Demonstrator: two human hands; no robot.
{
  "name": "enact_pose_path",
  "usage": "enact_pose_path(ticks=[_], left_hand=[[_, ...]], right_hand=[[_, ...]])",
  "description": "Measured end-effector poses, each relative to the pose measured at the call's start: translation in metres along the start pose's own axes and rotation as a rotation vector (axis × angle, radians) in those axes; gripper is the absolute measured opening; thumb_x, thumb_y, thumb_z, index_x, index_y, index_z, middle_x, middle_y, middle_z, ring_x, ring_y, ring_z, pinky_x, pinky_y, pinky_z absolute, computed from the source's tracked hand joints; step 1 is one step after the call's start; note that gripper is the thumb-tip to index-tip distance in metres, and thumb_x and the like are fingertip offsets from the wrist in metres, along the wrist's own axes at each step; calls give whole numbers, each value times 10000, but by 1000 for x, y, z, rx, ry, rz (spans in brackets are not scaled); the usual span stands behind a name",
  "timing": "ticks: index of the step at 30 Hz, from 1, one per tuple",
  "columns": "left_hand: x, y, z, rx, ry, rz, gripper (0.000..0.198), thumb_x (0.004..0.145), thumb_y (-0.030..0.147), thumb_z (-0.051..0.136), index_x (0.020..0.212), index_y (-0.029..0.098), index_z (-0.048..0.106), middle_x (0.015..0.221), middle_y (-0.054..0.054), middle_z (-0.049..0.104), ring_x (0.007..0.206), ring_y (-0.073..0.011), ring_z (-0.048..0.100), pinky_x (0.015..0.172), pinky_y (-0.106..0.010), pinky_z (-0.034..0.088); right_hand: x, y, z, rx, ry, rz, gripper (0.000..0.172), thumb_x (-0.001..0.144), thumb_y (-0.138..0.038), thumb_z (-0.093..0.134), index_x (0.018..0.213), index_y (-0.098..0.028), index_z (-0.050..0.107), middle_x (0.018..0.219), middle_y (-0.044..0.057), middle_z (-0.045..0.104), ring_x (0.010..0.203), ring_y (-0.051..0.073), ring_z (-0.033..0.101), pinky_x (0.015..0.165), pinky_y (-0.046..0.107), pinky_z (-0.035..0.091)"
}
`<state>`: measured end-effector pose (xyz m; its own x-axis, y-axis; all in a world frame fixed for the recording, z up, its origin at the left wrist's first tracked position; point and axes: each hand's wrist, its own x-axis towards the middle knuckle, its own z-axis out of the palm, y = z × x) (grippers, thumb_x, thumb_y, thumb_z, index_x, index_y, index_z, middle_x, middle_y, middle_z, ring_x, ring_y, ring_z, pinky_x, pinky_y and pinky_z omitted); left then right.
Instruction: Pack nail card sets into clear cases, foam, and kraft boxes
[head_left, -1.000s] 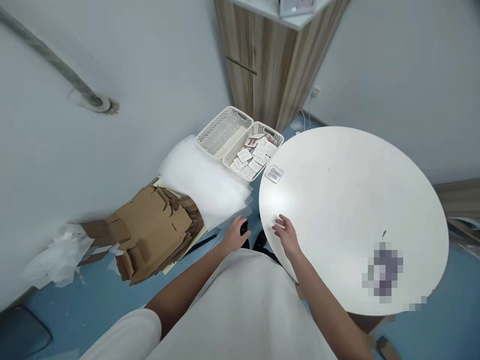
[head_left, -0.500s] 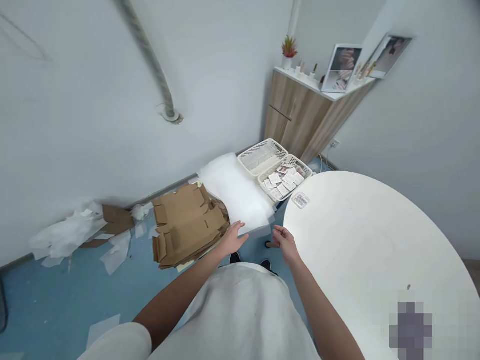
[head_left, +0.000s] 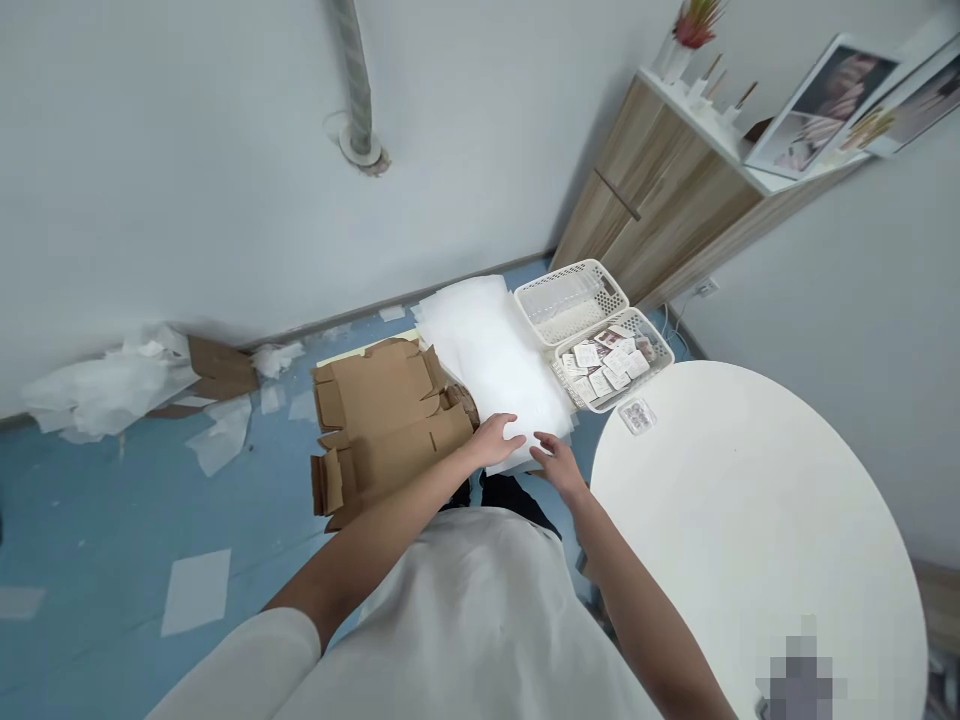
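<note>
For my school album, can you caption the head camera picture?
Bare hands near white sheets, between flattened cardboard and a round white table.

The sheets (head_left: 495, 350) look like soft, thin plastic foam, white and matt, beside cartons (head_left: 382, 420) of matt brown cardboard with rough, creased flaps. The baskets (head_left: 606, 303) are pierced white plastic; the cards (head_left: 616, 362) look like paper or thin card. Clear, shiny plastic makes the case (head_left: 637, 416). The table (head_left: 750, 500) is smooth, the cabinet (head_left: 675, 180) wood-grained, the shirt (head_left: 480, 620) soft, wrinkled cloth, the wall (head_left: 187, 180) matt.
</note>
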<state>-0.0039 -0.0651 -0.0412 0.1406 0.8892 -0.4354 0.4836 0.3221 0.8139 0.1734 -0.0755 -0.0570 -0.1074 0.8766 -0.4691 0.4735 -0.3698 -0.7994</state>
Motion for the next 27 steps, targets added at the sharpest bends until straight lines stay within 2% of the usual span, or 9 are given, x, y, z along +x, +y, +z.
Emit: enact_pose_path(ticks=[3,8,11,13,16,20,23,27], left_hand=[[24,4,-1,-12,-34,-81,553,735,448,516,1213,179,451,1307,-105,431,1209,-241,392,992,-333,313],[71,8,0,-62,-54,-213,616,771,532,425,1253,149,410,1341,-120,391,1222,-244,378,987,-317,312],[97,8,4,-151,-71,-318,680,791,608,320,1309,167,334,1406,-101,293,1276,-244,295,1015,-325,271],[108,6,7,-209,-80,-365,690,795,629,280,1321,184,315,1431,-77,243,1308,-234,226,1042,-323,222],[116,1,12,-269,-66,-427,693,800,635,256,1316,178,326,1441,-65,216,1324,-226,178,1063,-321,177],[116,-6,16,-313,-53,-442,686,789,639,298,1302,186,352,1440,-53,216,1334,-217,136,1082,-342,120],[116,-10,17,-341,-57,-433,687,785,643,309,1302,192,356,1437,-47,218,1336,-219,122,1086,-359,104],[113,-10,13,-381,-65,-419,718,788,650,288,1337,188,301,1438,-58,210,1324,-239,169,1072,-363,160]], right_hand=[[35,-12,-3,-86,-23,-25,425,739,-381,512,1138,-234,524,1204,77,522,1121,228,474,913,406,401],[100,-22,4,-297,-27,-165,359,745,-259,492,1096,-214,556,1194,100,483,1178,235,396,960,403,345],[133,-19,4,-426,15,-162,367,746,-224,487,1105,-192,556,1267,128,395,1231,271,313,973,433,309],[149,-16,2,-477,9,-148,376,749,-222,485,1117,-184,549,1288,133,364,1216,276,325,966,434,310],[163,-11,0,-495,-40,-156,391,747,-225,488,1132,-177,536,1241,134,404,1158,255,386,944,407,338],[170,-10,1,-522,-22,-182,369,737,-208,486,1097,-179,561,1115,124,482,1091,250,439,923,415,355],[173,-13,4,-551,-28,-214,383,735,-167,463,1104,-181,562,1135,126,471,1090,255,446,913,425,361],[175,-20,8,-532,-116,-254,442,744,-96,387,1161,-170,516,1204,122,440,1029,204,509,840,343,431]])
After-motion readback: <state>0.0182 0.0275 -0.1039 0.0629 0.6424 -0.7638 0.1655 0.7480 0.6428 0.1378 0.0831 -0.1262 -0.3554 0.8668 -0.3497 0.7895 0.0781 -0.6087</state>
